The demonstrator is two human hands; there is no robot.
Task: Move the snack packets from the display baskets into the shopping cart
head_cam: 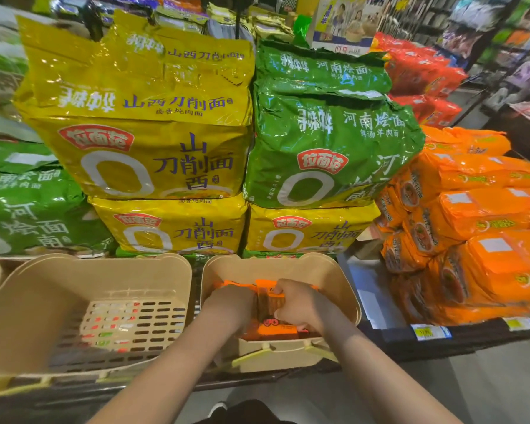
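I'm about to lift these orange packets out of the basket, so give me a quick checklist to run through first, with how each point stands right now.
1. Right hand grips the orange packets: ok, fingers curled over the top of the bundle.
2. Left hand has a hold: cannot tell, it sits against the bundle but its fingers are hidden.
3. Packets free of the right basket: not ok, they are inside it.
4. Path upward clear: ok, nothing lies over the hands.
5. Left basket has packets: not ok, only its slotted bottom shows.
6. Shopping cart ready: cannot tell, none is in view.
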